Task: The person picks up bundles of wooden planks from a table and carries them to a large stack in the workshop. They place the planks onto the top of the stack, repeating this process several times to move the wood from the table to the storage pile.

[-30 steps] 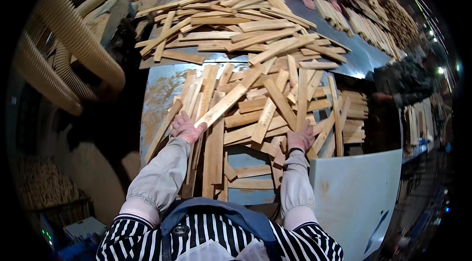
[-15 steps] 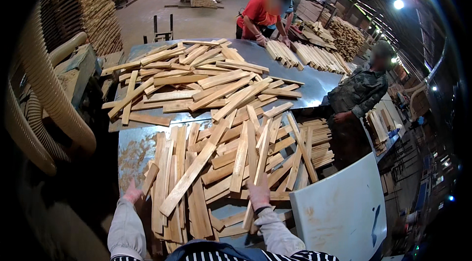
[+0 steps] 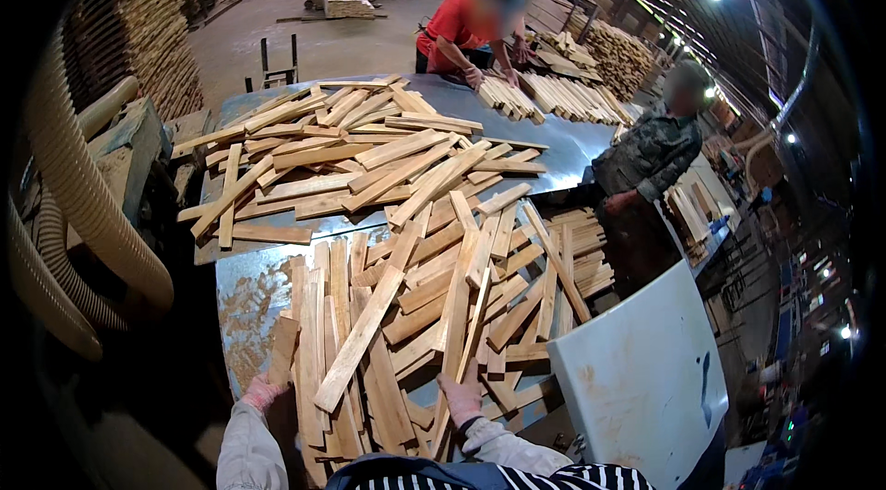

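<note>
A heap of long pale wooden slats [image 3: 360,342] covers the near metal table, lying at many angles. At the heap's left edge, my left hand [image 3: 263,391] is closed around the lower end of a short wooden slat [image 3: 283,349]. My right hand [image 3: 462,395] grips a long narrow slat [image 3: 477,316] turned on its edge, in the near middle of the heap. Its near end runs past the hand toward my body. Some fingers of both hands are hidden by wood.
A second slat heap [image 3: 369,149] lies on the far metal table [image 3: 263,255]. A pale curved panel [image 3: 641,361] stands at right. Ribbed hoses [image 3: 97,185] hang at left. A person in red [image 3: 452,33] handles sticks across the table; another in camouflage [image 3: 651,158] stands at right.
My left hand has closed on the short slat and tilted it more upright. My right hand has drawn its slat nearer and slightly left. The whole view has shifted a little.
</note>
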`<state>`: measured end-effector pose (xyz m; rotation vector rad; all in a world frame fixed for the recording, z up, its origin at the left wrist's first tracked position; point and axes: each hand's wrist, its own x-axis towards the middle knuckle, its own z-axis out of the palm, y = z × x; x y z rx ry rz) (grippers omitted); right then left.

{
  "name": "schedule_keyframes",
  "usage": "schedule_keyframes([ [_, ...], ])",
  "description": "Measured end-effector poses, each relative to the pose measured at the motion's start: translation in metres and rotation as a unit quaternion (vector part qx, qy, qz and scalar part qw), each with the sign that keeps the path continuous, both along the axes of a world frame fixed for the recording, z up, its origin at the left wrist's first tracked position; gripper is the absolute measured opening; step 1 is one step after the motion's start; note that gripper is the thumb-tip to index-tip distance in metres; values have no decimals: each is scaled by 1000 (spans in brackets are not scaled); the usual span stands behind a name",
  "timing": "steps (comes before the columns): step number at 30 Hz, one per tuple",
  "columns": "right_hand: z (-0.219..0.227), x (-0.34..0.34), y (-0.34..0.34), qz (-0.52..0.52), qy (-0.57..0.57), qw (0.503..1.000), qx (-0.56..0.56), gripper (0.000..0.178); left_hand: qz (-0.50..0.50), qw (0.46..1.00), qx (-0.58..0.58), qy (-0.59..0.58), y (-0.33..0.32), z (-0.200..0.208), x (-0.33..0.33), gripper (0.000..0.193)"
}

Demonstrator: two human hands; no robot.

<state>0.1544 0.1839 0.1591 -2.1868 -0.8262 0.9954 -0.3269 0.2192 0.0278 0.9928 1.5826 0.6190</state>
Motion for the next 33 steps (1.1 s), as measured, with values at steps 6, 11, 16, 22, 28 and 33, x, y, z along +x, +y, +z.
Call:
schedule_keyframes([
  [6, -22, -18, -48, 3, -32, 997, 73, 105, 61, 996, 49, -33, 32, 33, -21, 29],
  [11, -2, -33, -28, -6, 47, 992, 115, 98, -38, 984, 64, 160, 77, 55, 29, 26],
  [16, -23, -68, 28, 161, -56, 984, -56, 106, -88, 930, 209, 290, 99, -67, -16, 18],
  [22, -78, -104, 24, 66, -52, 996, -12, 98, 156, 987, 1, -45, 83, -5, 50, 59],
  [28, -57, -74, 27, 86, 97, 989, -70, 75, 174, 956, -139, -189, 64, 76, 74, 80],
  [33, -92, -116, 51, 96, 152, 978, -106, 69, 116, 950, -111, -267, 81, 50, 77, 78],
])
